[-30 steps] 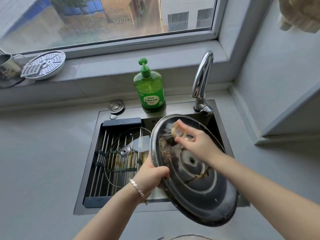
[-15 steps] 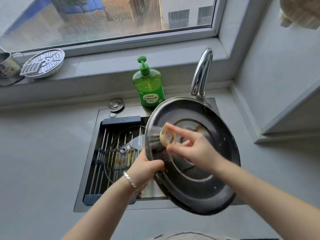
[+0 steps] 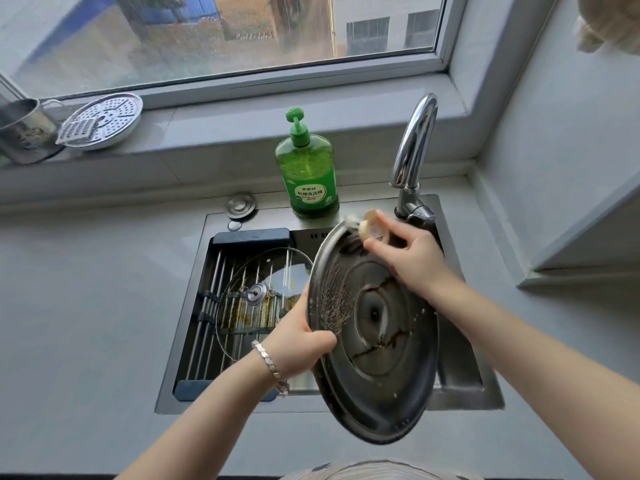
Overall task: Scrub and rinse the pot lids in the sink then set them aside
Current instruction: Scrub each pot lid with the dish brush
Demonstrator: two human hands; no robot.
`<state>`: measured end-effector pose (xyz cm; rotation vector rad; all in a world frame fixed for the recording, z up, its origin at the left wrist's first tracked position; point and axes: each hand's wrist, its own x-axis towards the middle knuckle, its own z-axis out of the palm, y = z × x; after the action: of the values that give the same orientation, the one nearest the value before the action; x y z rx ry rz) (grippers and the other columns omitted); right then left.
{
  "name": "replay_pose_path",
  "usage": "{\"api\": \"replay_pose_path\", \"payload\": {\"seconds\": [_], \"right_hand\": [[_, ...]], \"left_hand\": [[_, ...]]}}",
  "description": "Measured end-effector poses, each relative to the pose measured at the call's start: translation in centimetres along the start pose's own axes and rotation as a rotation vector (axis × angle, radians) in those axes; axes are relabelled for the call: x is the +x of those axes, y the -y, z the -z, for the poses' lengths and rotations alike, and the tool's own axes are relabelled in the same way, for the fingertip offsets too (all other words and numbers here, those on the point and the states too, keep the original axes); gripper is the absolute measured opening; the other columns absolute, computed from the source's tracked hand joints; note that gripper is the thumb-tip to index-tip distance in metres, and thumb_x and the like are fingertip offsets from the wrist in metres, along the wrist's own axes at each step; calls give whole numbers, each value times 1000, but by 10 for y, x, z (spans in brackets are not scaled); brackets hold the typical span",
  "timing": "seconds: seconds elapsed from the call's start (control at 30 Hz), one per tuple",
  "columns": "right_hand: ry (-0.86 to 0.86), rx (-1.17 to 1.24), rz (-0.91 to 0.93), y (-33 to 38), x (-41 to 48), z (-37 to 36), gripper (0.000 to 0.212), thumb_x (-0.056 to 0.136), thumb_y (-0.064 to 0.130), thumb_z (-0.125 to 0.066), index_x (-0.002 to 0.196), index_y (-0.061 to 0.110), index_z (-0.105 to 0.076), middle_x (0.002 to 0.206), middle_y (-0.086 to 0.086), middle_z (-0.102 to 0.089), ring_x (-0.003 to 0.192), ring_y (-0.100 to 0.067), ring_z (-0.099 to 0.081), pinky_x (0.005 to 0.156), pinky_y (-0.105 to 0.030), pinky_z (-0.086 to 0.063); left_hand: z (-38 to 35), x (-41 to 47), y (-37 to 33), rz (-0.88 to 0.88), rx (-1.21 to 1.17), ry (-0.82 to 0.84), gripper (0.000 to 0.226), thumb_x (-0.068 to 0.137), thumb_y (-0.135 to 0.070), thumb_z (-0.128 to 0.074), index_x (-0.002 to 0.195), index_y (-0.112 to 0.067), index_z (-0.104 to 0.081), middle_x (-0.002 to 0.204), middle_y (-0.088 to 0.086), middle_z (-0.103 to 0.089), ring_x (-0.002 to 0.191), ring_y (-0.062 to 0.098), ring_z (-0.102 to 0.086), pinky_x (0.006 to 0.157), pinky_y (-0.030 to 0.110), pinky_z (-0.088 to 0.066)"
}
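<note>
- The large metal pot lid (image 3: 381,386) is held tilted over the sink (image 3: 464,396), right of centre in the frame, with its underside facing the camera. Suds and brown streaks show on it.
- The left hand (image 3: 298,337) grips the lid's left rim, thumb curled over the inner face. A silver bracelet (image 3: 270,365) sits on that wrist.
- The right hand (image 3: 412,258) pinches a pale scrubber (image 3: 370,226) and presses it against the lid's upper rim. The scrubber is blurred.
- A glass lid (image 3: 256,294) with a metal knob lies on the dark rack (image 3: 221,271) of steel bars across the left half of the sink, partly hidden behind the metal lid.
- A green soap bottle (image 3: 308,171) with a pump stands on the sink's far edge, just above the lid. The chrome faucet (image 3: 414,147) rises to its right.
- A round metal plug (image 3: 240,204) lies on the counter (image 3: 86,306) at the sink's upper left corner.
- On the window ledge in the upper left of the frame sit a perforated steamer plate (image 3: 110,116), a small grater (image 3: 78,131) lying on it, and a metal mug (image 3: 22,128).
</note>
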<state>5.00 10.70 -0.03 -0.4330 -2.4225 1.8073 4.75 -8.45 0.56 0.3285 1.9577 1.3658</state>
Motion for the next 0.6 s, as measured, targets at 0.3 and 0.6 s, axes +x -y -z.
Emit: {"api": "replay_pose_path", "payload": {"seconds": [0.3,0.6], "right_hand": [[-129,99,-218,-17,22,23,54,86,27,-66,137,28,-47,62,12,-48,44,2,-38,40,-9,-29],[-262,158,-209,-31,27,23,56,86,24,-66,138,27,-45,69,9,-52,43,5,-39,41,-7,-30]], "left_hand": [[10,-4,-4,-51,-18,-5,63,62,-1,-51,120,-24,-38,80,4,-55,74,22,-54,75,46,-51],[9,-11,2,-76,-137,-79,54,58,3,-50,107,-18,-43,66,-13,-66,63,0,-64,60,17,-53]]}}
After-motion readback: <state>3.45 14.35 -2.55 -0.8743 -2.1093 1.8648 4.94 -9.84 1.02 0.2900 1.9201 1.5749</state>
